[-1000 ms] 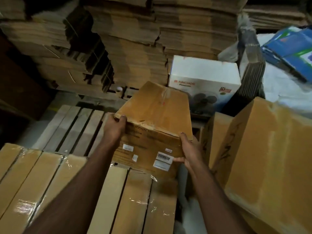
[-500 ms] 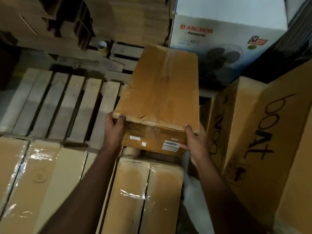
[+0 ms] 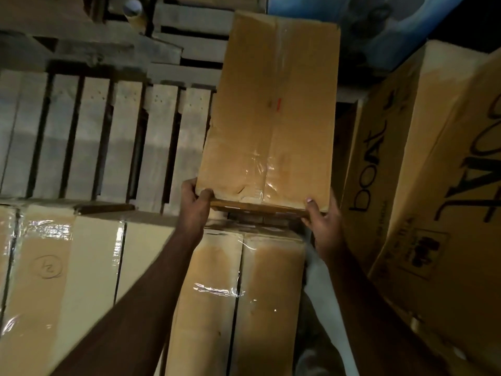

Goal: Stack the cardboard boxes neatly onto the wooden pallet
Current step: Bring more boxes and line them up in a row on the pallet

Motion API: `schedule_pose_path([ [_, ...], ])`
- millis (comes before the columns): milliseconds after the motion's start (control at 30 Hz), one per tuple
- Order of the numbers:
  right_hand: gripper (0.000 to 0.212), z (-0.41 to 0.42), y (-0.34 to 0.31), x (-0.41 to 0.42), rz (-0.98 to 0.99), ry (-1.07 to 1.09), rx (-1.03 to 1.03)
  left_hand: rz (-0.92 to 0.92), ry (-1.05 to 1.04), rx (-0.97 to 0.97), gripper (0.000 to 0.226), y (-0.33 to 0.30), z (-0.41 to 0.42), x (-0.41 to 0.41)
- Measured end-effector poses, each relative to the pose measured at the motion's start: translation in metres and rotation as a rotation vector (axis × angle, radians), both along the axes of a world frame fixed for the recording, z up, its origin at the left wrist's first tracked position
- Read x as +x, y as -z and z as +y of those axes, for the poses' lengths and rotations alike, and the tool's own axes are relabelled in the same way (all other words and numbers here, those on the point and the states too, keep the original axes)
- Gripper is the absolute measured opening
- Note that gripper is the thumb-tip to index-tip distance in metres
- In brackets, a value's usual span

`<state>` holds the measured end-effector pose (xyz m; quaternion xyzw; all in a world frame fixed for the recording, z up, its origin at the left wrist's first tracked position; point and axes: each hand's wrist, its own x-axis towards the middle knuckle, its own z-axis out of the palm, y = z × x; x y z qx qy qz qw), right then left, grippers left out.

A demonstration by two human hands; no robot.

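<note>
Box (image 3: pixel 273 115) coming down since second ago, now lying flatter over pallet (image 3: pixel 113 137) right edge. Left hand (image 3: pixel 195 204), right hand (image 3: pixel 321 215) both gripping near corners. Nearly seated; release following soon, likely.

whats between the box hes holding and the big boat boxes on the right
In the head view, only a narrow dark gap separates the held box from the boat boxes; nothing visible fills it.

"boAt" on right cartons (image 3: pixel 379 169); circled "2" on wrapped box (image 3: pixel 50 267).
</note>
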<state>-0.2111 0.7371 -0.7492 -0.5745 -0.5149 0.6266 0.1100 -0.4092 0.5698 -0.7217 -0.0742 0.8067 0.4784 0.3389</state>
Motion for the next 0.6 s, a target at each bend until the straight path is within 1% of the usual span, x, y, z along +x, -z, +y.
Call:
schedule_pose_path([
  [100,0.054,-0.009,0.013,0.013,-0.056,-0.124,0.091,0.035,0.095,-0.135,0.037,0.007,-0.013,0.005],
  [133,0.055,-0.009,0.016,0.016,-0.073,-0.16,0.101,0.089,0.177,-0.233,0.038,0.011,-0.019,0.006],
  [200,0.054,-0.01,0.022,0.021,-0.12,-0.215,0.095,0.212,0.39,-0.501,0.041,0.021,-0.034,0.008],
  [233,0.053,-0.01,0.024,0.023,-0.15,-0.238,0.088,0.245,0.475,-0.596,0.038,0.026,-0.04,0.011],
  [267,0.052,-0.011,0.027,0.025,-0.178,-0.254,0.082,0.256,0.534,-0.644,0.034,0.03,-0.044,0.013],
  [367,0.053,-0.014,0.036,0.027,-0.229,-0.291,0.072,0.247,0.619,-0.685,0.027,0.034,-0.049,0.014],
  [467,0.056,-0.018,0.04,0.023,-0.278,-0.329,0.077,0.188,0.657,-0.741,0.031,0.032,-0.048,0.013],
  [600,0.059,-0.019,0.038,0.021,-0.305,-0.343,0.101,0.212,0.725,-0.788,0.035,0.032,-0.047,0.013],
])
